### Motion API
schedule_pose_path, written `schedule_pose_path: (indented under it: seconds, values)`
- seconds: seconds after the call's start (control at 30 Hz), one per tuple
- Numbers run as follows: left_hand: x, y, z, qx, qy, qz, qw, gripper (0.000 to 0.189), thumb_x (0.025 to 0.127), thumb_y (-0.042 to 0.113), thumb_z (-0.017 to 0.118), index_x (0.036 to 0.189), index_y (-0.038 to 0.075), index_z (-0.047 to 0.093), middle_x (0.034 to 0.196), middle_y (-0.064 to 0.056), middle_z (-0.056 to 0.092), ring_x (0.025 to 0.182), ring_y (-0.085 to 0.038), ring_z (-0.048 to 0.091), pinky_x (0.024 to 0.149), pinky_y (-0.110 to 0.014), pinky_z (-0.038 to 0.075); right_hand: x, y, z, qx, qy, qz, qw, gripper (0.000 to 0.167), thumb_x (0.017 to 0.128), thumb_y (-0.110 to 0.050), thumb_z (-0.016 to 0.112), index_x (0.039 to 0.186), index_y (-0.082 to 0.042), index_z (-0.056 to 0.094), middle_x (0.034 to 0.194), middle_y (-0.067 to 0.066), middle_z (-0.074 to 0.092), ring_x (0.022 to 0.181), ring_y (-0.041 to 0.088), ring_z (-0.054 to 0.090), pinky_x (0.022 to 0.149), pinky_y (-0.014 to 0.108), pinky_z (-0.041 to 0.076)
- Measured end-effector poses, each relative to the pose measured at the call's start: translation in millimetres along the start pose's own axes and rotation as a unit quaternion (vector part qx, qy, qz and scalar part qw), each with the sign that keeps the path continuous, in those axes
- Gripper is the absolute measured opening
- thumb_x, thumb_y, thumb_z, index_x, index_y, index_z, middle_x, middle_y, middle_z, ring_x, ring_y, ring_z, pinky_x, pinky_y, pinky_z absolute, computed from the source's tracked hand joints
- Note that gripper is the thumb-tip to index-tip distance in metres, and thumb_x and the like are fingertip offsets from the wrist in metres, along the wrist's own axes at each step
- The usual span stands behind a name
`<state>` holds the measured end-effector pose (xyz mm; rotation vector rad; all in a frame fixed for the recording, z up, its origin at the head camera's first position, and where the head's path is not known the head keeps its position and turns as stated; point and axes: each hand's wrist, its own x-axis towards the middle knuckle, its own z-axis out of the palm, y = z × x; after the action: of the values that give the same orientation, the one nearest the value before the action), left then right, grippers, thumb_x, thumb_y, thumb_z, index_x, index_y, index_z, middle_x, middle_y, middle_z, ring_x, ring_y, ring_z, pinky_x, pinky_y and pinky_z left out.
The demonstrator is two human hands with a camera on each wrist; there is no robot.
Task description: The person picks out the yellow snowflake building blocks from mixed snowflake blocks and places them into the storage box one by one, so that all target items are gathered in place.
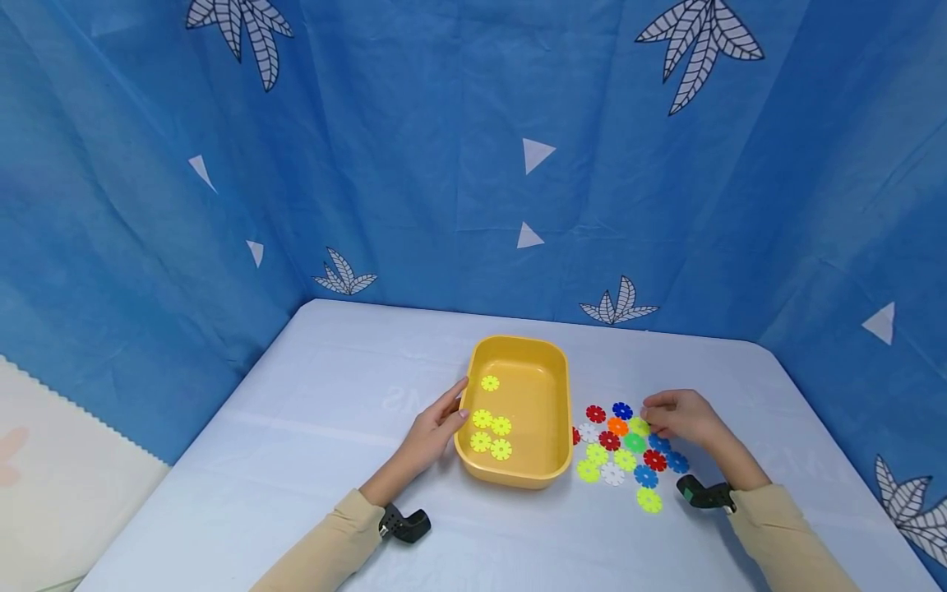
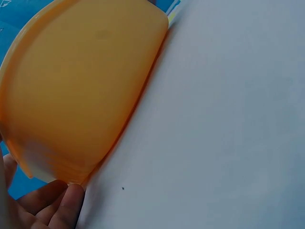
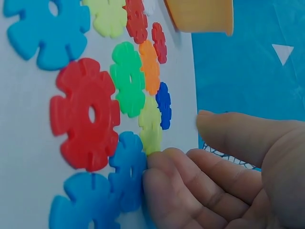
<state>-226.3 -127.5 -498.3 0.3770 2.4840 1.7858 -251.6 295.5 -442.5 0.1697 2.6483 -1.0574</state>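
My left hand [image 1: 429, 432] holds the left side of a yellow plastic basin [image 1: 558, 411], thumb by the rim; in the left wrist view its curled fingertips [image 2: 71, 200] touch the basin's lower edge. Several yellow snowflake discs [image 1: 501, 426] lie inside the basin, on its left half. To the right, my right hand [image 1: 684, 415] is low over loose discs. Its fingertips [image 3: 159, 164] meet the edge of a yellow-green disc [image 3: 151, 126], beside a blue disc [image 3: 127, 171]; the thumb [image 3: 238, 133] stands apart from them. Nothing shows between thumb and fingers.
Loose snowflake discs in red [image 1: 654, 460], green [image 1: 635, 442], orange [image 1: 617, 426], white [image 1: 612, 474] and blue [image 1: 646, 476] lie close together right of the basin. A yellow-green disc [image 1: 649, 500] is nearest the front. Blue curtain [image 1: 444, 164] borders the white table [image 1: 333, 370].
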Motion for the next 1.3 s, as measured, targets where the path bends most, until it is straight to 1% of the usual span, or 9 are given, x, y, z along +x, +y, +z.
schedule_pose_path:
  seconds: [0.1,0.23,0.37,0.6,0.87,1.1,1.3]
  values:
    - [-0.3,0.1,-0.3,0.001,0.001,0.001,1.0,0.057,0.105,0.03,0.056,0.159,0.026,0.038,0.158,-0.014,0.047,0.142,-0.036,0.05,0.114,-0.051,0.047,0.2,-2,2,-0.019,0.005,-0.007,0.9998,0.051,0.093,-0.021,0.072,0.131,0.01,0.059,0.112,0.025,0.069,0.082,0.018,0.065,0.075,0.031,0.063]
    - [-0.1,0.0,-0.9,0.008,-0.001,0.001,1.0,0.056,0.105,0.03,0.055,0.159,0.026,0.038,0.157,-0.015,0.048,0.142,-0.035,0.051,0.113,-0.05,0.048,1.6,-4,5,-0.052,0.014,-0.019,0.9984,0.052,0.086,-0.018,0.079,0.128,0.007,0.063,0.103,0.018,0.069,0.081,0.021,0.061,0.07,0.03,0.06]
    - [0.9,0.9,-0.6,0.008,0.0,-0.001,1.0,0.056,0.105,0.029,0.055,0.159,0.026,0.038,0.159,-0.012,0.046,0.142,-0.035,0.051,0.113,-0.049,0.048,3.0,-7,9,-0.084,0.023,-0.031,0.9957,0.052,0.081,-0.017,0.085,0.124,0.005,0.065,0.097,0.014,0.067,0.083,0.023,0.059,0.069,0.029,0.056]
    - [2.2,3.2,1.5,-0.009,0.007,0.001,0.9999,0.055,0.105,0.026,0.057,0.158,0.026,0.04,0.161,-0.01,0.044,0.143,-0.035,0.05,0.114,-0.051,0.047,6.3,-12,12,-0.12,0.014,-0.039,0.9919,0.046,0.08,-0.016,0.086,0.117,0.003,0.067,0.092,0.011,0.063,0.082,0.023,0.054,0.068,0.03,0.053]
    - [3.0,0.6,1.6,-0.01,0.01,0.004,0.9999,0.055,0.104,0.027,0.058,0.157,0.026,0.042,0.16,-0.009,0.046,0.142,-0.034,0.051,0.114,-0.051,0.047,8.3,-14,11,-0.108,-0.004,-0.031,0.9937,0.038,0.081,-0.013,0.085,0.11,0.002,0.065,0.086,0.01,0.058,0.079,0.023,0.052,0.066,0.028,0.048]
    - [3.0,-0.9,2.1,-0.009,0.012,0.005,0.9999,0.055,0.104,0.026,0.058,0.157,0.025,0.042,0.161,-0.008,0.045,0.143,-0.035,0.05,0.113,-0.051,0.047,8.7,-15,13,-0.093,-0.006,-0.024,0.9953,0.036,0.081,-0.01,0.084,0.108,0.001,0.063,0.085,0.009,0.055,0.078,0.023,0.05,0.065,0.029,0.046]
    - [3.9,-1.6,1.8,-0.007,0.01,0.001,0.9999,0.055,0.105,0.028,0.057,0.157,0.026,0.041,0.162,-0.007,0.043,0.144,-0.035,0.049,0.115,-0.051,0.046,8.9,-15,15,-0.093,-0.006,-0.023,0.9954,0.036,0.082,-0.009,0.083,0.109,0.001,0.062,0.085,0.009,0.053,0.078,0.023,0.05,0.065,0.029,0.044]
